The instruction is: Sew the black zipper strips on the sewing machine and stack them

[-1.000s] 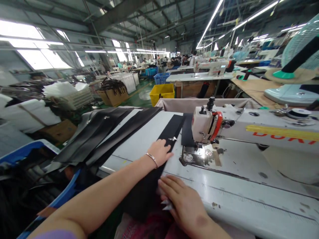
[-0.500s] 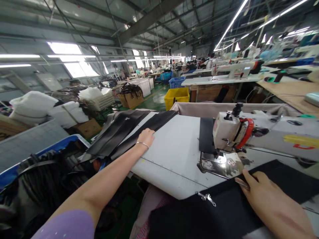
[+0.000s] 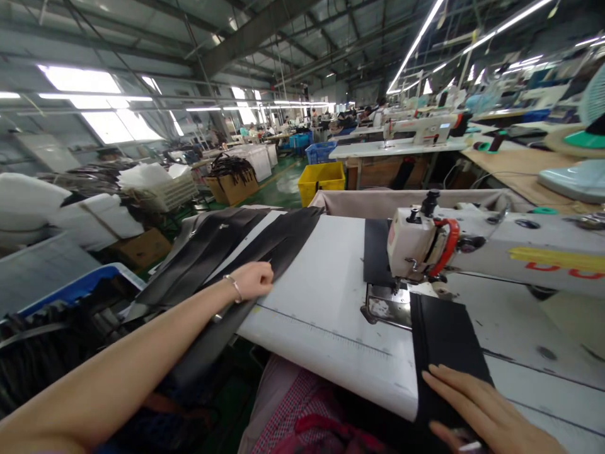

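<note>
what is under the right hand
Under the right hand lie a black panel and a bit of metal; the hand and the picture's edge hide the rest.

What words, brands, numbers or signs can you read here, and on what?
None reads in full.
Sewing machine: red letters, partly covered by yellow tape, too cut off to read surely.
Table scale: any numbers too small.
Far machine: lettering and screen too small and blurred.

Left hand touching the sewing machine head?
Apart. The head view shows it: the left hand is at the black strip, with white tabletop plainly visible between the hand and the sewing machine head.
</note>
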`<state>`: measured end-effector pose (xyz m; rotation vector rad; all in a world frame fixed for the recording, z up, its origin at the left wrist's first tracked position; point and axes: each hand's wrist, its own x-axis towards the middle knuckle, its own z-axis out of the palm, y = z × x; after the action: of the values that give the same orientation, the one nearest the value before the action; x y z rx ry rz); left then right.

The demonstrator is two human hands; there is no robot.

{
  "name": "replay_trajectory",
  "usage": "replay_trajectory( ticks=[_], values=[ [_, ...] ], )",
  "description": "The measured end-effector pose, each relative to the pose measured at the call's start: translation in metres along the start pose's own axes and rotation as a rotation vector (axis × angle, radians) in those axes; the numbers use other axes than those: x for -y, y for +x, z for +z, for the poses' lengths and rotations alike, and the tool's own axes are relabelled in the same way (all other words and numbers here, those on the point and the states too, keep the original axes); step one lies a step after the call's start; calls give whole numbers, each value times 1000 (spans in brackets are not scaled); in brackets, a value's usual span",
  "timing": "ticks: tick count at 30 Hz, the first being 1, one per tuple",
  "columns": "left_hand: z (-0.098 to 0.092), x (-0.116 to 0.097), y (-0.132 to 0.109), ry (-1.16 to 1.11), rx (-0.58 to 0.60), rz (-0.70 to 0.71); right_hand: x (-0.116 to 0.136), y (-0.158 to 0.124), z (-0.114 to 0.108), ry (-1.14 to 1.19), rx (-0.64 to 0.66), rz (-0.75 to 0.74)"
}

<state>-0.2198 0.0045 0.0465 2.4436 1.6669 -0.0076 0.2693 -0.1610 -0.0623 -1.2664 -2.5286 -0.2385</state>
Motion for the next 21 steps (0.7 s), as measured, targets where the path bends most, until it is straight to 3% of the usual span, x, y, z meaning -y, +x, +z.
replay_trajectory(
  ticks=[3, 5, 9, 12, 17, 19, 21],
  values=[
    [30, -48, -37, -7, 81, 284, -1, 16, -6, 54, -6, 250],
    [53, -71, -60, 103, 31, 388, 1, 32, -9, 8, -34, 385],
    [84, -90, -78, 227, -114, 571, 3, 56, -9, 59, 13, 316],
    [80, -87, -51, 137, -128, 667, 2, 69, -10, 61, 40, 269],
    [47, -67, 40, 8, -234, 364, 7, 95, -13, -20, 44, 308],
    [41, -71, 68, -13, -237, 368, 12, 105, -13, -39, 54, 367],
    [44, -91, 84, -44, -225, 474, 15, 111, -12, -48, 66, 410]
  ],
)
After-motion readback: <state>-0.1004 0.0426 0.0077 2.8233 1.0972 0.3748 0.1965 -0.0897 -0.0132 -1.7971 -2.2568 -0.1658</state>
